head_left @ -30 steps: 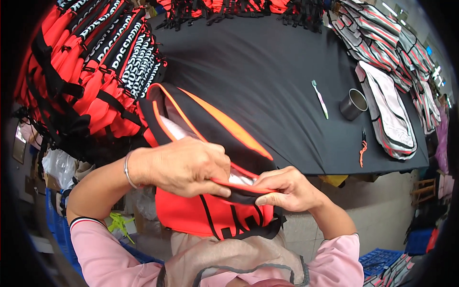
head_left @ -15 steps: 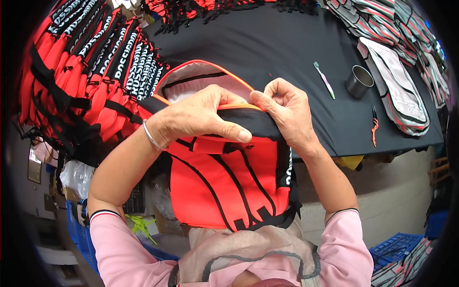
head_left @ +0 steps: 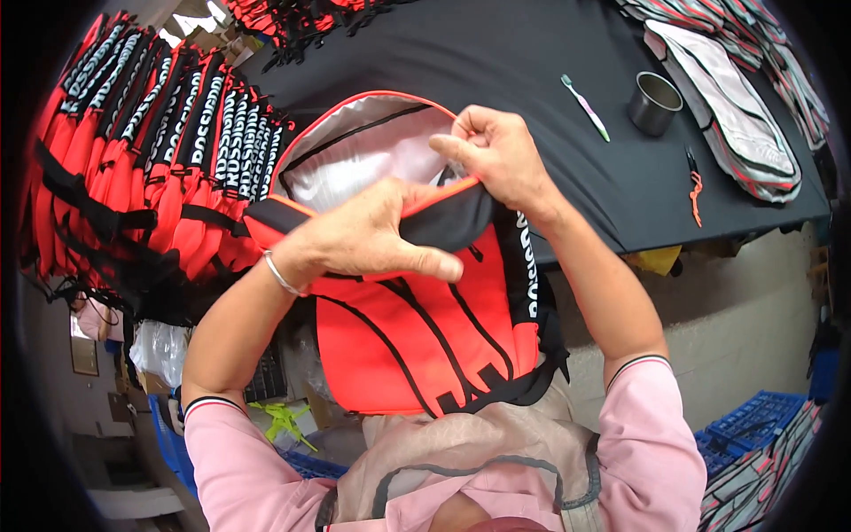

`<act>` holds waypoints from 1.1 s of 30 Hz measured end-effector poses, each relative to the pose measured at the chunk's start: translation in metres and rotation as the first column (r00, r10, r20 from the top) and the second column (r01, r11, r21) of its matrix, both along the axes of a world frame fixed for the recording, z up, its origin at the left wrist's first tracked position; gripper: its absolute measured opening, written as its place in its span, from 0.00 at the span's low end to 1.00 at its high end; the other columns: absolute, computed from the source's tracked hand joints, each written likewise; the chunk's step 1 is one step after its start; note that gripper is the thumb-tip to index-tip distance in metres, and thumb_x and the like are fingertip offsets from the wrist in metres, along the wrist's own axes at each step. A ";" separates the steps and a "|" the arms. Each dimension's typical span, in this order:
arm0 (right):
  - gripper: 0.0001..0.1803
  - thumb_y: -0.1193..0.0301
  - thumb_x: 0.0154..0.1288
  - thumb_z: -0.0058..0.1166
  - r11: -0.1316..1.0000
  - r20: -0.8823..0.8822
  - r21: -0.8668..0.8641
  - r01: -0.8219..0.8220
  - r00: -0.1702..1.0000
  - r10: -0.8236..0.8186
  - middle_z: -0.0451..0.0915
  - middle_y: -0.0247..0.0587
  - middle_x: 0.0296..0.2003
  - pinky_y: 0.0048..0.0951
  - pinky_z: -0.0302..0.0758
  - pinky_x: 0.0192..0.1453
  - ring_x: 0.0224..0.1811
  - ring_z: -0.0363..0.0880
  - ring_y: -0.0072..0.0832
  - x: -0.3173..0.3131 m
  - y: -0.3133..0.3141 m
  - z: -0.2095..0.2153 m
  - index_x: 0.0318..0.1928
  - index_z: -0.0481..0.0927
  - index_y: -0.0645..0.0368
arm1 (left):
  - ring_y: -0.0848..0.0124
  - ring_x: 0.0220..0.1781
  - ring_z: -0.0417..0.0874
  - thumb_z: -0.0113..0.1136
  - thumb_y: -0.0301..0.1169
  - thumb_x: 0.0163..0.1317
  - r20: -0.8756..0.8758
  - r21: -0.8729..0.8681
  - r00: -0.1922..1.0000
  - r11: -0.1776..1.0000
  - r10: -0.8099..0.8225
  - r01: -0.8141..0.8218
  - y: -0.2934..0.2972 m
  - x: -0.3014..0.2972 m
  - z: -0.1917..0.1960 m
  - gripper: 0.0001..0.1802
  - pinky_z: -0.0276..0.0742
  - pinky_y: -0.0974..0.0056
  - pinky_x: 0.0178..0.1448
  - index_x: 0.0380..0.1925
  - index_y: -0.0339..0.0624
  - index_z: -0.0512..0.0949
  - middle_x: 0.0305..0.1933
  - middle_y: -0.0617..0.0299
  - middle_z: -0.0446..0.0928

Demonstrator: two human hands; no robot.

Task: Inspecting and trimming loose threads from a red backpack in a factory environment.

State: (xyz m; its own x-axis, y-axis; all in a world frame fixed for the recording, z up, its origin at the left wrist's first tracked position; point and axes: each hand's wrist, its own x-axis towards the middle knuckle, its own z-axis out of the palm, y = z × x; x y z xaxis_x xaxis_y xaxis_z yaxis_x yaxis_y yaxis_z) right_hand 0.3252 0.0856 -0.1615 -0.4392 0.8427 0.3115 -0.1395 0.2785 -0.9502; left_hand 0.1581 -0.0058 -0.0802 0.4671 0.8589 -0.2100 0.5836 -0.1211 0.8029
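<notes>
I hold a red-orange backpack (head_left: 417,337) with black lines against my lap, its lid folded back so the silver-white lining (head_left: 355,155) shows. My left hand (head_left: 372,235) grips the front rim of the opening, fingers spread over the black panel. My right hand (head_left: 496,151) pinches the orange edge of the opening at its far right side. The pack's lower part hangs over the edge of the black-covered table (head_left: 532,71).
A row of red and black backpacks (head_left: 151,151) is stacked at the left. On the table lie a green-pink toothbrush (head_left: 585,106), a metal cup (head_left: 654,102), an orange-handled tool (head_left: 694,186) and grey-red bag panels (head_left: 736,115). Blue crates (head_left: 753,417) stand on the floor at the right.
The backpack's mouth has been pulled wider, baring the pale lining. My right hand moved up and back along the rim; my left hand slid lower on the front edge.
</notes>
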 end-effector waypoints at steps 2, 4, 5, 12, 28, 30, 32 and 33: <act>0.15 0.62 0.67 0.62 0.991 -0.068 -0.075 -0.107 0.992 0.102 0.77 0.28 0.24 0.21 0.71 0.30 0.26 0.70 0.12 0.000 0.013 -0.002 0.32 0.80 0.64 | 0.67 0.41 0.83 0.83 0.44 0.35 -0.326 0.288 0.942 0.941 -0.076 0.176 0.015 0.006 0.019 0.38 0.77 0.61 0.50 0.43 0.30 0.79 0.36 0.54 0.82; 0.16 0.60 0.69 0.60 0.960 -0.154 -0.166 -0.226 0.967 0.201 0.79 0.30 0.28 0.20 0.73 0.34 0.30 0.72 0.13 0.006 0.018 0.007 0.37 0.81 0.64 | 0.58 0.45 0.81 0.76 0.37 0.36 -0.540 0.478 0.838 0.849 0.081 0.226 0.024 0.008 0.038 0.31 0.76 0.58 0.54 0.44 0.33 0.80 0.40 0.50 0.82; 0.16 0.60 0.70 0.60 0.946 -0.194 -0.199 -0.257 0.956 0.219 0.80 0.31 0.29 0.19 0.73 0.35 0.31 0.73 0.13 0.007 0.020 0.012 0.37 0.81 0.64 | 0.55 0.47 0.80 0.72 0.34 0.37 -0.586 0.609 0.799 0.724 0.137 0.323 0.027 0.007 0.040 0.29 0.75 0.58 0.56 0.43 0.34 0.80 0.41 0.49 0.81; 0.14 0.64 0.69 0.60 0.971 -0.217 -0.195 -0.139 0.971 0.095 0.79 0.32 0.24 0.20 0.70 0.27 0.23 0.72 0.13 0.004 0.023 0.022 0.36 0.80 0.64 | 0.66 0.39 0.84 0.64 0.26 0.46 -0.218 0.181 0.976 0.982 -0.021 0.061 0.044 0.008 0.023 0.21 0.78 0.66 0.48 0.44 0.31 0.81 0.39 0.55 0.84; 0.14 0.65 0.63 0.61 0.963 0.046 0.138 0.234 0.969 -0.242 0.83 0.46 0.27 0.34 0.78 0.38 0.30 0.82 0.33 -0.017 0.021 0.016 0.32 0.81 0.66 | 0.79 0.34 0.82 0.67 0.25 0.54 0.256 -0.355 0.954 0.933 0.156 -0.057 0.046 -0.005 -0.009 0.10 0.78 0.74 0.45 0.36 0.31 0.83 0.34 0.62 0.84; 0.13 0.66 0.65 0.62 0.905 0.003 0.320 0.279 0.955 -0.296 0.81 0.40 0.23 0.26 0.75 0.32 0.25 0.78 0.21 -0.024 0.032 0.005 0.34 0.82 0.66 | 0.81 0.36 0.81 0.70 0.26 0.55 0.271 -0.340 0.943 0.936 0.194 -0.095 0.040 0.001 -0.010 0.13 0.77 0.74 0.45 0.38 0.30 0.83 0.34 0.63 0.83; 0.13 0.65 0.63 0.63 0.933 0.012 0.258 0.250 0.965 -0.261 0.83 0.43 0.26 0.30 0.77 0.35 0.28 0.81 0.28 -0.026 0.034 0.005 0.34 0.82 0.66 | 0.81 0.36 0.80 0.69 0.28 0.56 0.230 -0.287 0.963 0.955 0.140 -0.070 0.042 -0.002 -0.009 0.13 0.76 0.74 0.45 0.39 0.30 0.83 0.33 0.64 0.83; 0.14 0.65 0.61 0.63 0.957 0.022 0.181 0.226 0.972 -0.233 0.84 0.47 0.28 0.34 0.79 0.39 0.31 0.84 0.34 -0.024 0.034 0.005 0.34 0.83 0.66 | 0.82 0.37 0.79 0.69 0.30 0.57 0.180 -0.247 0.980 0.968 0.084 -0.038 0.044 -0.003 -0.007 0.14 0.75 0.74 0.45 0.40 0.31 0.83 0.33 0.65 0.83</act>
